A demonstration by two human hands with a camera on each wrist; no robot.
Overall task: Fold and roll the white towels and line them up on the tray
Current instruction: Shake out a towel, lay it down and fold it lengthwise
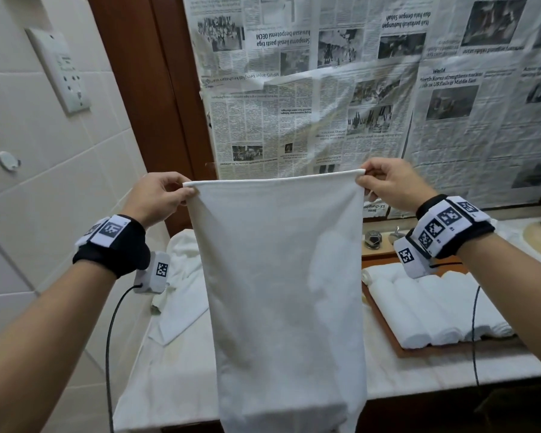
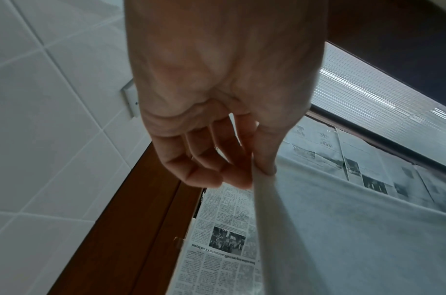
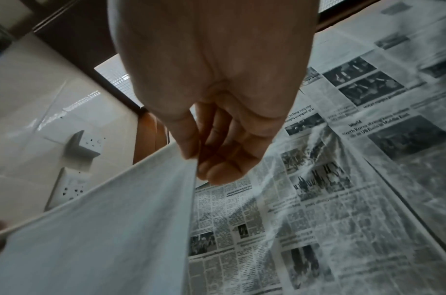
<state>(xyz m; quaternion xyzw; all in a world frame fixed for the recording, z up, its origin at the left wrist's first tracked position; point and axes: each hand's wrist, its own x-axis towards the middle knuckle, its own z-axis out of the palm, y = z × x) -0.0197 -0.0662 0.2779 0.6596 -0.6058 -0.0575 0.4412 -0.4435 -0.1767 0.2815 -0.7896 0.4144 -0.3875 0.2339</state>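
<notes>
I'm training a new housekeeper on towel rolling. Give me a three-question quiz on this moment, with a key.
1. True or false: the towel hangs from both hands, the left hand and right hand each pinching a top corner.
2. Where do the rolled towels lie? A) on the tray B) in the sink C) on the floor
3. Fill in: the wall behind the towel is covered with ____.

Key: 1 true; 2 A; 3 newspaper
</notes>
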